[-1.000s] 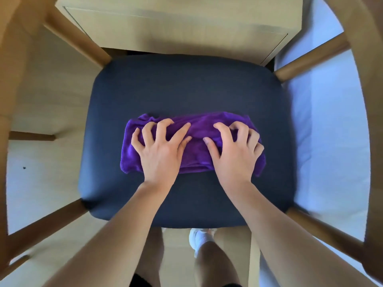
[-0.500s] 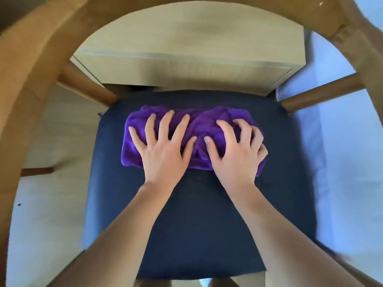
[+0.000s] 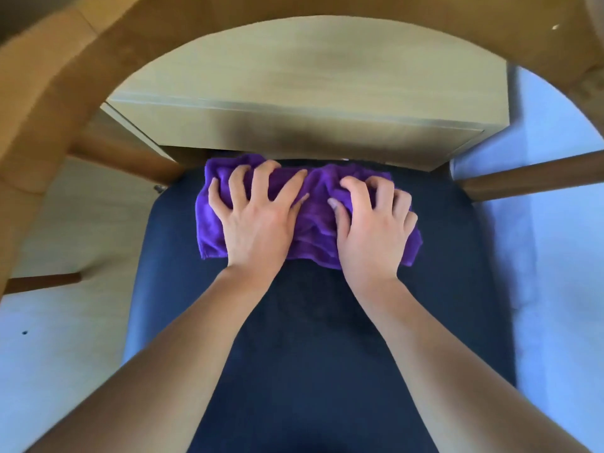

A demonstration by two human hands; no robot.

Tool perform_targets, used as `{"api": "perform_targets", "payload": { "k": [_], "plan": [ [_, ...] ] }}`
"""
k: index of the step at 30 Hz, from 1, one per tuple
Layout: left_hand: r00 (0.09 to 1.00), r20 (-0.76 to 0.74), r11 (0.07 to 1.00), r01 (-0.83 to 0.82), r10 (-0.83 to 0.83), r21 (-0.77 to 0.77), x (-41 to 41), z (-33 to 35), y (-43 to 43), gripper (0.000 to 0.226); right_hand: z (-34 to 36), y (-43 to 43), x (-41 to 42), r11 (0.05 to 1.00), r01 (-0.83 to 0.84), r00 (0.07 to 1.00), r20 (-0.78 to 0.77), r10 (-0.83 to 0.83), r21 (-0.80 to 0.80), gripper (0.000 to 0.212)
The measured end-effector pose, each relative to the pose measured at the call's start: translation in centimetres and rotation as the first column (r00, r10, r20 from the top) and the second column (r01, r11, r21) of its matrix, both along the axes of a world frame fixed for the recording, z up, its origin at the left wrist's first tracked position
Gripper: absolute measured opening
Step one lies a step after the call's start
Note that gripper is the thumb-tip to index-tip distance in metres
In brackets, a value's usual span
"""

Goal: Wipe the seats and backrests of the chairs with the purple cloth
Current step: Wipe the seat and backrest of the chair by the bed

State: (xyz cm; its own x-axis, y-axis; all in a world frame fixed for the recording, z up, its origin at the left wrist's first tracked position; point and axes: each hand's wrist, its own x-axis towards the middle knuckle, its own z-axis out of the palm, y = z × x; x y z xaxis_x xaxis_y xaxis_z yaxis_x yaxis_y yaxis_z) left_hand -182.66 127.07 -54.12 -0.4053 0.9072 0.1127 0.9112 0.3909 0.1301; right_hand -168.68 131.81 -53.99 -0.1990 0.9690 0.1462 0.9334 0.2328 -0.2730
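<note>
Both forearms reach far, side by side. Left hand (image 3: 255,223) lies palm down, fingers spread, slightly bent; right hand (image 3: 371,233), palm down, curls its fingers into the purple cloth (image 3: 315,223)

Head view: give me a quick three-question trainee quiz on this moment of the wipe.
1. True or false: the cloth is green.
2. Where on the seat does the cloth lie? A: near edge. B: middle. C: far edge.
3. Fill in: the left hand and right hand both press on the ____.

Key: 1 false (it is purple); 2 C; 3 cloth.
</note>
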Motion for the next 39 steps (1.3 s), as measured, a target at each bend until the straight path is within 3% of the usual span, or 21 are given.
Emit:
{"api": "perform_targets", "payload": {
  "k": [7,13,20,26,31,35,39],
  "plan": [
    [0.996,0.086,0.989,-0.015,0.028,-0.146,-3.0,0.1,5.5,0.042,-0.2,4.6,-1.9,0.998,0.002,0.998,0.062,0.002,-0.057,0.04],
    [0.999,0.007,0.997,-0.036,0.037,-0.062,-1.1,-0.1,2.4,0.04,0.2,2.8,-1.4,0.997,-0.019,1.0,0.01,0.02,-0.08,0.034],
    [0.999,0.032,1.0,-0.024,0.025,-0.016,1.9,0.0,-4.4,0.032,0.1,-3.5,0.6,0.998,-0.049,0.998,0.024,0.05,-0.037,0.026],
    [0.999,-0.004,0.999,-0.035,0.035,0.006,0.2,-0.4,-2.6,0.029,0.0,-2.8,-2.0,1.0,0.02,1.0,0.017,-0.02,0.007,0.023],
    [0.997,0.009,0.997,-0.08,0.08,-0.011,-3.9,0.2,0.0,0.035,0.3,0.1,-5.5,0.999,-0.04,0.999,-0.012,0.04,-0.006,0.026],
    [0.969,0.144,0.978,-0.188,0.2,-0.094,-7.2,0.8,1.9,0.036,0.5,3.0,-9.7,0.973,-0.2,0.979,0.007,0.202,-0.116,0.031],
    [0.954,0.173,0.965,-0.222,0.245,-0.138,-6.5,1.1,2.7,0.034,0.2,4.3,-9.8,0.965,-0.223,0.971,0.056,0.233,-0.14,0.032]
  ]
}}
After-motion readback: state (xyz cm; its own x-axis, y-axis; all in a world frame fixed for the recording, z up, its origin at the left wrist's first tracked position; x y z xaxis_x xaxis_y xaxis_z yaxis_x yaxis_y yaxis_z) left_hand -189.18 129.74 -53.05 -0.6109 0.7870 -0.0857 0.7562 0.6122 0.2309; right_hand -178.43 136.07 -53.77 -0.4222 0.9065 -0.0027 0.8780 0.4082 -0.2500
